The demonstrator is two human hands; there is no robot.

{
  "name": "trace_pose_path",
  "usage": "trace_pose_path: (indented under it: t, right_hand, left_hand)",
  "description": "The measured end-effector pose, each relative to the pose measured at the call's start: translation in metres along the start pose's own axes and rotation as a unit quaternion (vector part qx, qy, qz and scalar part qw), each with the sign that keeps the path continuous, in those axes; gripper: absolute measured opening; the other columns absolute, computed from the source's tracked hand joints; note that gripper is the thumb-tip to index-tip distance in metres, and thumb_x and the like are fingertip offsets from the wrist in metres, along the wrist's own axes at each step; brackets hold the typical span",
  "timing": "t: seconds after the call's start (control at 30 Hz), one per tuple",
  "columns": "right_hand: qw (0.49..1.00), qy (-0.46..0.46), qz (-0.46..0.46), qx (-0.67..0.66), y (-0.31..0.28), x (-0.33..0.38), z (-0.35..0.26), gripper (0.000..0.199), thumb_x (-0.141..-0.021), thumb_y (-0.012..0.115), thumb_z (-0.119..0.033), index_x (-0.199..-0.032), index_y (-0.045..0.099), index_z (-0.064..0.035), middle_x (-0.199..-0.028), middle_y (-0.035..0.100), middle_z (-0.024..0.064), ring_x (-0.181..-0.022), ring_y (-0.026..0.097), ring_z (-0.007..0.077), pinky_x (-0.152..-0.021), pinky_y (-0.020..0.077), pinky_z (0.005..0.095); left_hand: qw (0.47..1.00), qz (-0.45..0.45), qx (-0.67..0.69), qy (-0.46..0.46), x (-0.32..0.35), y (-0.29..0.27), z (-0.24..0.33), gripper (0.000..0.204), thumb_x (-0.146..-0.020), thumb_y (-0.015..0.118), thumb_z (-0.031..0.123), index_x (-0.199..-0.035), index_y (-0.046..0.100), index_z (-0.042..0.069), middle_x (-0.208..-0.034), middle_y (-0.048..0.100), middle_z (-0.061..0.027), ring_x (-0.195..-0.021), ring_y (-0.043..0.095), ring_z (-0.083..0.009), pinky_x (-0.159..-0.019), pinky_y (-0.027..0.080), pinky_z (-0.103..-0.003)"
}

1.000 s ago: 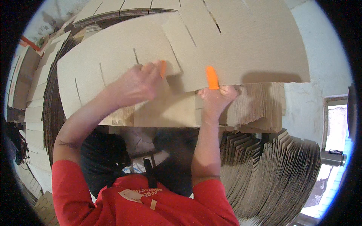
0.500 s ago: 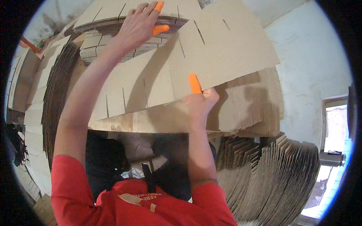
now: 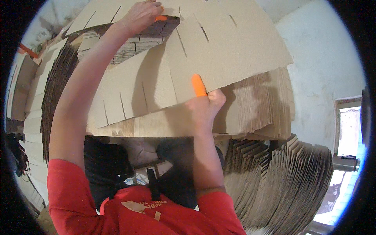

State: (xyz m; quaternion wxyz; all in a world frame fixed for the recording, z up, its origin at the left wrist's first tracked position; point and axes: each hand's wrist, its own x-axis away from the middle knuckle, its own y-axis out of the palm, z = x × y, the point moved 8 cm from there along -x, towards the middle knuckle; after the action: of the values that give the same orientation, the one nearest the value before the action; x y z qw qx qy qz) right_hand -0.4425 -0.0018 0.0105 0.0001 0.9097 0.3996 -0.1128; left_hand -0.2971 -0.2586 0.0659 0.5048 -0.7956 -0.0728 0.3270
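My right hand (image 3: 203, 107) grips the near edge of a slotted cardboard sheet (image 3: 235, 51), its thumb in an orange finger cover (image 3: 199, 85) pressed flat on top. The sheet lies slanted, its right part reaching far back. At the far side my left hand (image 3: 144, 16), also with orange finger covers, is closed at the near edge of another slotted cardboard sheet (image 3: 103, 13). Its fingertips are partly hidden. Beneath that far sheet sits a stack of slotted cardboard (image 3: 129, 51).
A wooden-looking work surface (image 3: 156, 126) runs under the sheet, with a stack of cardboard (image 3: 270, 102) at its right. Below on the right stand many upright cardboard pieces (image 3: 286, 184). More cardboard is piled along the left (image 3: 58, 78). A pale wall (image 3: 317, 62) rises on the right.
My left hand has moved slightly farther away and left, its thumb and finger closing at the far sheet's edge. That far sheet has shifted left. The sheet in my right hand has shifted slightly left.
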Motion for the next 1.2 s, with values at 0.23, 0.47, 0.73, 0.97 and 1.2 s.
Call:
trace_pose_path:
  t: [0.23,0.47,0.73,0.97,1.2]
  right_hand:
    - [0.999,0.003,0.030,-0.030,-0.001,-0.001,-0.009,0.017,-0.075,0.050,0.012,-0.072,0.064,0.0029,-0.057,0.053,0.0006,-0.052,0.047,0.0033,-0.042,0.0350,0.0221]
    - [0.998,0.043,0.017,-0.051,-0.002,-0.003,-0.004,0.015,-0.079,0.053,0.010,-0.072,0.063,0.0018,-0.055,0.055,0.0025,-0.044,0.051,0.0069,-0.039,0.0406,0.0226]
    - [0.998,-0.032,-0.041,0.039,-0.006,-0.015,0.007,0.016,-0.077,0.060,0.000,-0.062,0.058,0.0012,-0.050,0.054,0.0063,-0.041,0.051,0.0120,-0.041,0.0424,0.0309]
    - [0.999,-0.024,-0.027,0.040,-0.013,-0.010,-0.007,0.010,-0.069,0.059,0.007,-0.062,0.056,0.0018,-0.056,0.055,0.0066,-0.045,0.053,0.0139,-0.039,0.0400,0.0319]
    - [1.000,0.016,-0.016,0.015,-0.004,-0.008,-0.003,0.010,-0.064,0.055,0.014,-0.064,0.053,0.0037,-0.053,0.050,0.0056,-0.043,0.053,0.0153,-0.038,0.0432,0.0306]
  left_hand:
    - [0.996,0.046,-0.047,0.060,0.011,-0.027,0.038,0.041,-0.082,0.056,0.009,-0.119,0.050,-0.008,-0.121,0.054,-0.0184,-0.106,0.055,-0.0306,-0.079,0.056,-0.034]
    - [0.978,0.083,-0.127,0.142,0.029,-0.045,0.090,0.014,-0.071,0.065,0.006,-0.079,0.065,-0.006,-0.097,0.055,-0.0129,-0.097,0.056,-0.0215,-0.065,0.059,-0.022]
    - [0.981,0.059,-0.052,0.180,0.065,-0.080,0.147,0.010,-0.065,0.067,0.007,-0.070,0.065,-0.002,-0.086,0.056,-0.0086,-0.090,0.055,-0.0185,-0.058,0.056,-0.024]
    - [0.969,-0.085,-0.030,0.231,0.115,-0.091,0.205,0.031,-0.070,0.063,0.016,-0.094,0.067,-0.002,-0.123,0.056,-0.0191,-0.110,0.054,-0.0276,-0.075,0.056,-0.032]
    - [0.975,0.001,0.220,-0.032,0.073,-0.087,0.119,0.063,-0.082,0.066,0.043,-0.129,0.052,0.003,-0.123,0.057,-0.0148,-0.112,0.053,-0.0330,-0.089,0.048,-0.043]
